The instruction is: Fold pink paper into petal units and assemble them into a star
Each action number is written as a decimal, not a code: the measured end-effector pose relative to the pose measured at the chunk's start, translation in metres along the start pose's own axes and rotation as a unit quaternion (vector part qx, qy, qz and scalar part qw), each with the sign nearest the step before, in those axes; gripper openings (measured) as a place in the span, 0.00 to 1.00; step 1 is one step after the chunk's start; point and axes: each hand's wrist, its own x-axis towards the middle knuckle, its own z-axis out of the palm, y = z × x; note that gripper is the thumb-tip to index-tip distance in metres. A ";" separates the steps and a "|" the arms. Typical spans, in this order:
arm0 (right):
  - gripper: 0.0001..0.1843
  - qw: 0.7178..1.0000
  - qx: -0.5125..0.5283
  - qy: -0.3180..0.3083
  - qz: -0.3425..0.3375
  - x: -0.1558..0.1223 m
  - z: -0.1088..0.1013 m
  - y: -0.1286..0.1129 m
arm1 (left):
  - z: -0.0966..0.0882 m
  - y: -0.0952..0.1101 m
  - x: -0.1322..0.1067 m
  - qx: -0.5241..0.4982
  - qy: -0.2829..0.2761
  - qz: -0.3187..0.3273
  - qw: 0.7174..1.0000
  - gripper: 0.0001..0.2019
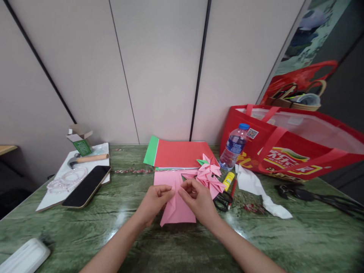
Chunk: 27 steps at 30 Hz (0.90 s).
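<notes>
Between my hands is a piece of folded pink paper (175, 191), with more pink paper (182, 214) under it on the table. My left hand (156, 199) pinches the folded paper's left side between thumb and fingers. From the right, my right hand (197, 197) pinches its other side, thumb and forefinger close together. The fingers hide part of the folds. Just beyond my right hand lie several folded pink paper pieces (209, 176), one with a green part. Red paper sheets (183, 151) with a green sheet (151, 151) lie behind.
A yellow glue stick (228, 181), black-handled scissors (222, 201), a water bottle (234, 148), white tissue (253, 184) and a red bag (284, 148) are on the right. At left are a phone (88, 185), a hammer (91, 159), beads (68, 180) and a small box (81, 144).
</notes>
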 end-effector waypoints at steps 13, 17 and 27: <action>0.11 0.966 0.016 -0.247 -0.077 0.011 -0.031 -0.007 | -0.017 0.006 0.002 0.076 -0.024 -0.029 0.996 0.12; 0.06 0.951 0.033 -0.295 -0.089 0.012 -0.036 -0.011 | -0.015 0.007 0.001 0.121 -0.055 -0.019 0.991 0.12; 0.12 0.960 0.068 -0.272 -0.028 0.007 -0.030 -0.012 | -0.010 0.012 -0.004 0.148 -0.095 -0.018 0.984 0.12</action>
